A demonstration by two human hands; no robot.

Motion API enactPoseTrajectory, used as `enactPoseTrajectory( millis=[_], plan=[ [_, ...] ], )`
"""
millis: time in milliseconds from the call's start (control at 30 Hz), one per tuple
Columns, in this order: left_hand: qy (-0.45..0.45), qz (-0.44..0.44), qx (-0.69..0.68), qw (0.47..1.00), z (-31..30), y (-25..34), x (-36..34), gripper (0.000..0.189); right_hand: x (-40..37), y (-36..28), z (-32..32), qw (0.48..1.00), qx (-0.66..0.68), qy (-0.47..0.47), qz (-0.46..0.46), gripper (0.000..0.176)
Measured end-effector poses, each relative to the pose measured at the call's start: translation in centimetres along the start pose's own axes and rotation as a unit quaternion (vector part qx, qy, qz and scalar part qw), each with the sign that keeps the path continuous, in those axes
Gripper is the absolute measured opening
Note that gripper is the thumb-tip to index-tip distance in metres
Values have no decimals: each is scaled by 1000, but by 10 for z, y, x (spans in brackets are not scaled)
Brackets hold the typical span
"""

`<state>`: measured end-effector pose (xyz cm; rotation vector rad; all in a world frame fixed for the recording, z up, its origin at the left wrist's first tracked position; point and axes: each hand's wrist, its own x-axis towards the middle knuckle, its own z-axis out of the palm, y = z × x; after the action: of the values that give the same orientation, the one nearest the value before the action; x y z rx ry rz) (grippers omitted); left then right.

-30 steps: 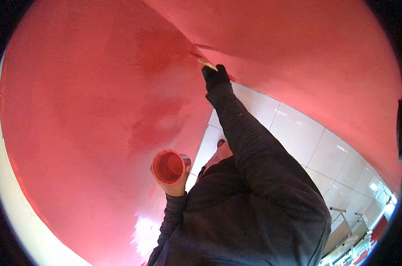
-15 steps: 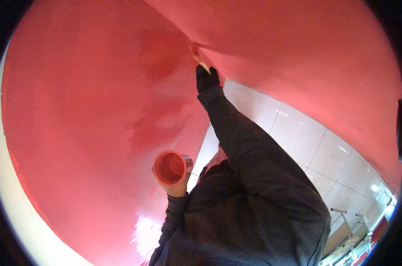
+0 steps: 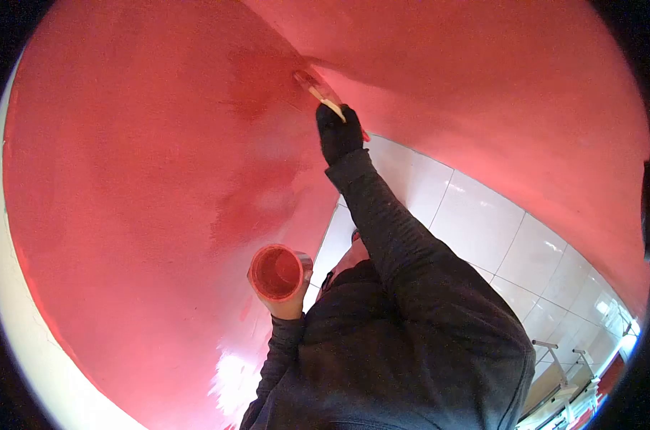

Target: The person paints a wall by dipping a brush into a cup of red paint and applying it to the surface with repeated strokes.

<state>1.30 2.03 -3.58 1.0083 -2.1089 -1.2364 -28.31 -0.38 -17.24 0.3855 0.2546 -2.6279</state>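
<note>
My right hand, in a black glove, is closed round the pale handle of a paintbrush. Its red-coated head lies close to the corner where two red walls meet. On the left wall, darker, glossier red patches show beside the brush and below it. Down at the lower middle, my bare left hand is wrapped round a paint cup. The cup's rim and inside are coated in red, and its mouth faces up toward me.
White floor tiles lie between the walls. A metal-framed stepladder stands at the lower right. The right-hand wall curves close past my right arm. A pale strip borders the left wall.
My right hand has drawn slightly back toward me with the paintbrush, and more of the brush shows now. My left hand and the cup have hardly moved.
</note>
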Motion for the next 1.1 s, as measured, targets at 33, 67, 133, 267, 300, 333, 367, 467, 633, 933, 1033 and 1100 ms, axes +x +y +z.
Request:
enactPoseTrajectory(
  millis=[33,67,133,267,300,333,367,467,633,933,1033,1100],
  plan=[
    [2,24,13,1000,0,-1,0,84,8,-1,-9,997,36,65,-37,22],
    [3,24,13,1000,0,-2,0,84,14,-2,-19,986,71,129,-74,23],
    [-2,27,25,999,0,0,0,84,18,-9,-34,980,-33,142,-134,16],
    [-4,32,-12,999,5,16,1,83,34,-14,-35,931,-283,129,-189,9],
    [-7,26,-11,1000,4,12,0,83,39,-15,-34,906,-382,89,-161,8],
    [-10,20,-10,1000,4,10,0,83,54,1,-44,864,-419,83,-268,11],
    [-9,20,-11,1000,4,10,0,83,45,-3,-23,864,-419,82,-268,11],
    [-3,43,-1,999,5,11,1,82,17,-22,40,927,-284,-2,-247,12],
    [-14,25,-19,999,6,9,2,79,-5,-56,49,910,-311,-78,-264,15],
    [-43,13,-75,996,11,27,4,79,24,-36,30,894,-371,-11,-251,8],
    [-28,29,-39,998,9,21,4,80,17,-46,68,919,-290,-70,-258,10],
    [-25,34,-16,999,6,11,4,81,1,-61,105,931,-260,-132,-217,16]
  ],
)
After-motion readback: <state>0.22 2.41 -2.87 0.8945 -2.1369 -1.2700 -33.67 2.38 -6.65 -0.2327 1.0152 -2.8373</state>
